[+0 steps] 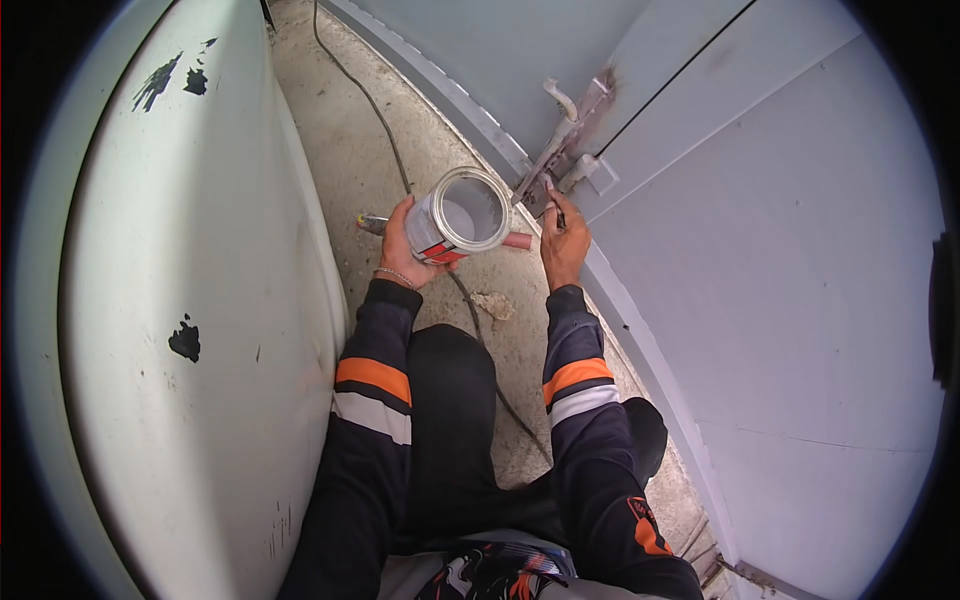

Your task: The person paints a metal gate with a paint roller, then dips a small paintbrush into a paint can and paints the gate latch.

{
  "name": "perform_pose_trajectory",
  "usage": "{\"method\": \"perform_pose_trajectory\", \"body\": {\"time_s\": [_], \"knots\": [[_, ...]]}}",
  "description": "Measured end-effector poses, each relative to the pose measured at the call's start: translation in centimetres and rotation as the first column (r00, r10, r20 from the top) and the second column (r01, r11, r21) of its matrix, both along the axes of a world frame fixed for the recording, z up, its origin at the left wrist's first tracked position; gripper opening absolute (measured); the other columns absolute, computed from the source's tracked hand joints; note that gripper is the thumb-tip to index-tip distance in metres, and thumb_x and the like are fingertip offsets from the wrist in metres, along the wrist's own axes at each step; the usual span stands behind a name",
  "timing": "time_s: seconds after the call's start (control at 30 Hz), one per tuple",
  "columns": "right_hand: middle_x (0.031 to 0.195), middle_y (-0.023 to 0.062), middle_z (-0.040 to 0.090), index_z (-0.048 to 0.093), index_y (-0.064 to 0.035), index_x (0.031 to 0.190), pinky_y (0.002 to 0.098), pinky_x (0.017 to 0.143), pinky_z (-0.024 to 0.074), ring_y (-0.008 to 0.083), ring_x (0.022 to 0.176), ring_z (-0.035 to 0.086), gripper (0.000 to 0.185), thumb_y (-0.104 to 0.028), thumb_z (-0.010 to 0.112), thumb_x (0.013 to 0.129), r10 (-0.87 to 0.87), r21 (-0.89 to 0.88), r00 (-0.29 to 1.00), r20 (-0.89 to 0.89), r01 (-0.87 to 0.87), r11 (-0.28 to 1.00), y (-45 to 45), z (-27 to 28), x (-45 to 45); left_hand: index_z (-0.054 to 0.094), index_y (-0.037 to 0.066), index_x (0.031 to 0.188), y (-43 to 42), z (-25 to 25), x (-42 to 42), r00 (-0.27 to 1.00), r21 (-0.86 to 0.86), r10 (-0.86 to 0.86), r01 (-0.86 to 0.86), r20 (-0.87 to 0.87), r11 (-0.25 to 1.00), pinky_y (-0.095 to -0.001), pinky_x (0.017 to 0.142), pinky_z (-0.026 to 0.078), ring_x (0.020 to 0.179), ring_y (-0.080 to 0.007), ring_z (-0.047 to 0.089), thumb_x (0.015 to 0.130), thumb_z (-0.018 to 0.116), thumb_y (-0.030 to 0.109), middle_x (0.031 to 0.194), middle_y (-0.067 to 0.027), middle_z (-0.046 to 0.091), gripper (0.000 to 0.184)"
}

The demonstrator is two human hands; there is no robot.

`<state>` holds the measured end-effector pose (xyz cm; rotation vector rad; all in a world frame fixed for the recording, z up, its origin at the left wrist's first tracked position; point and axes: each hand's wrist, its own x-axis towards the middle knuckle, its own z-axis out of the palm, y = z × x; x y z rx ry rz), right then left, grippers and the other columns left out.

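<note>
An open metal can with grey paint inside is held in my left hand, its mouth tilted toward the camera. My right hand is closed round a small paintbrush, whose tip is at the lower end of a metal latch on the grey metal door. The latch has a curved handle and reddish-brown stains around it. Behind the can, a red cylindrical object pokes out on the right and a dark tool with a yellow end on the left.
A pale, chipped curved panel stands at the left. Grey metal panels rise at the right. A dark cable runs along the concrete floor, passing a small beige lump near my knees.
</note>
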<state>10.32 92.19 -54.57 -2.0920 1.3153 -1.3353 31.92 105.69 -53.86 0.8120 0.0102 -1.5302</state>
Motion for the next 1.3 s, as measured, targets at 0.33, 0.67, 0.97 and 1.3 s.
{"method": "perform_pose_trajectory", "body": {"time_s": [0.33, 0.67, 0.97, 1.3], "knots": [[0.102, 0.0217, 0.071, 0.073, -0.0071, 0.117, 0.0425, 0.083, 0.0528, 0.0371, 0.091, 0.068, 0.027, -0.01, 0.064, 0.092, -0.008, 0.16, 1.0, -0.03, 0.012, 0.987, -0.5, -2.9, 0.2, 0.062, 0.014, 0.129, 0.0, 0.4, -0.2, 1.0, -0.011, 0.022, -0.022, -0.006, 1.0, -0.0471, 0.057, 0.052, 0.088, -0.0391, 0.069, 0.097, 0.038, 0.064, 0.111, -0.0142, 0.07, 0.063], [0.106, 0.0203, 0.071, 0.072, -0.0068, 0.119, 0.0444, 0.086, 0.0525, 0.0369, 0.097, 0.068, 0.028, -0.006, 0.066, 0.091, 0.003, 0.127, 0.998, -0.066, 0.005, 0.992, 2.9, -6.1, -0.3, 0.065, 0.02, 0.122, 0.0, -0.3, 0.1, 1.0, -0.047, -0.008, 0.007, -0.024, 0.999, -0.0499, 0.063, 0.049, 0.089, -0.0357, 0.066, 0.094, 0.047, 0.066, 0.112, -0.0105, 0.069, 0.057], [0.108, 0.0212, 0.07, 0.072, -0.0064, 0.12, 0.0454, 0.086, 0.0525, 0.0379, 0.098, 0.068, 0.029, -0.006, 0.065, 0.092, -0.035, 0.101, 0.999, 0.028, 0.032, 0.994, 0.7, -6.0, 0.5, 0.066, 0.021, 0.121, -0.2, -0.1, 0.1, 0.999, -0.022, 0.004, -0.004, -0.037, 1.0, -0.0504, 0.063, 0.049, 0.088, -0.0342, 0.067, 0.093, 0.049, 0.065, 0.111, -0.0102, 0.069, 0.055], [0.11, 0.02, 0.072, 0.072, -0.0064, 0.118, 0.0417, 0.088, 0.053, 0.0366, 0.101, 0.07, 0.026, -0.014, 0.061, 0.096, -0.059, 0.235, 0.998, -0.002, 0.058, 0.97, 0.3, -6.2, 0.8, 0.066, 0.021, 0.121, 0.1, 0.2, 0.1, 1.0, -0.016, -0.003, 0.003, -0.019, 1.0, -0.0515, 0.064, 0.05, 0.089, -0.0331, 0.067, 0.094, 0.048, 0.064, 0.111, -0.0085, 0.07, 0.054]]}}
